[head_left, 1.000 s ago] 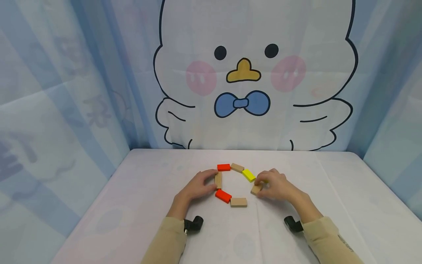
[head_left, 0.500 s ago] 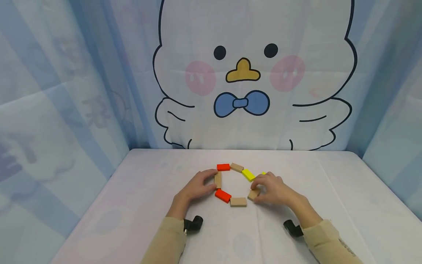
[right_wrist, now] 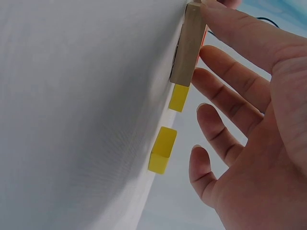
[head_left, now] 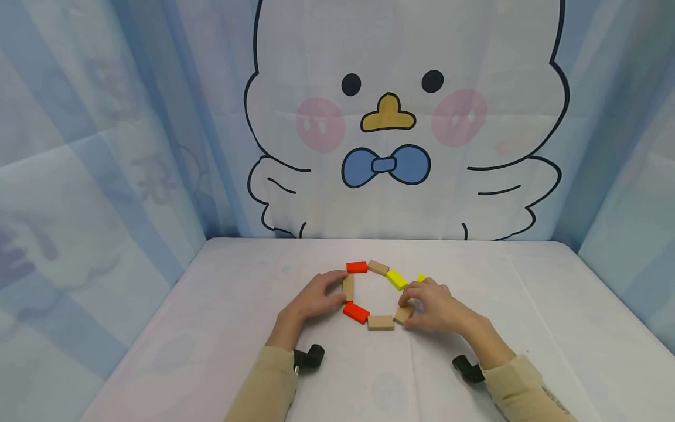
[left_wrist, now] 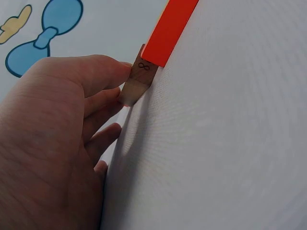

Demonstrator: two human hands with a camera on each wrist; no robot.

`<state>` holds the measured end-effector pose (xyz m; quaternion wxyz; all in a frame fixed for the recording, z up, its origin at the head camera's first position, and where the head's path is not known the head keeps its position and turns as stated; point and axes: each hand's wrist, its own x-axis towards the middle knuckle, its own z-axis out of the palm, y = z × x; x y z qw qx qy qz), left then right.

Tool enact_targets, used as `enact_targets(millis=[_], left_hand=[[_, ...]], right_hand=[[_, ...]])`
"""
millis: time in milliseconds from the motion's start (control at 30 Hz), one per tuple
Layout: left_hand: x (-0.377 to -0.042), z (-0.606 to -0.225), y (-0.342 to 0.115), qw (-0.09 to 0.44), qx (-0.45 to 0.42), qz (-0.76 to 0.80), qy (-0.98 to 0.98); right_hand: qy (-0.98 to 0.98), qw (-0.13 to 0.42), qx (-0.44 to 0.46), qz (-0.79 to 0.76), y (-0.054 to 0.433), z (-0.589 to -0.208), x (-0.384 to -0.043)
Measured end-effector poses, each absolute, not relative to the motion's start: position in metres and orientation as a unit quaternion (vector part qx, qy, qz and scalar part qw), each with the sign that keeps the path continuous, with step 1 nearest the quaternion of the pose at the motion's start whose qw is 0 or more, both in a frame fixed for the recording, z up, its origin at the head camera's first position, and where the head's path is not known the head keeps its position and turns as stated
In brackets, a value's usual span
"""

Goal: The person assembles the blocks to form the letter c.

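Pinching a tan block [head_left: 403, 315] on the pale table [head_left: 211, 340], the right hand [head_left: 439, 305] faces the left hand [head_left: 315, 296], clasping a wooden block [head_left: 348, 288] lying between two red blocks [head_left: 356, 313]. Blue-and-white curtains [head_left: 95, 176] hang around, the far one bearing a cartoon [head_left: 387, 165].

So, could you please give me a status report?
Left hand touching one wooden block. Right hand holding another wooden block. Loose yellow block beyond right hand.

Pale blue curtains [head_left: 105, 146] on 3 sides of a white table [head_left: 379, 375]
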<state>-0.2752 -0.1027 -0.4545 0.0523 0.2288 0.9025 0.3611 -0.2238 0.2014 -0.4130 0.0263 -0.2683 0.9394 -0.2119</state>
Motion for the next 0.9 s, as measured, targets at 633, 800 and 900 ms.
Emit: enact_targets(millis=[633, 800, 900], left_hand=[[-0.2748, -0.4531, -0.1028, 0.055, 0.226, 0.366, 0.901], [-0.2750, -0.4532, -0.1033, 0.052, 0.229, 0.368, 0.900], [-0.2749, -0.4536, -0.1036, 0.056, 0.228, 0.364, 0.901]], right_hand=[[0.938, 0.022, -0.268, -0.217, 0.1992, -0.4124, -0.2204], [0.937, 0.021, -0.272, -0.218, 0.1992, -0.4128, -0.2202], [0.937, 0.020, -0.273, -0.217, 0.1992, -0.4134, -0.2202]])
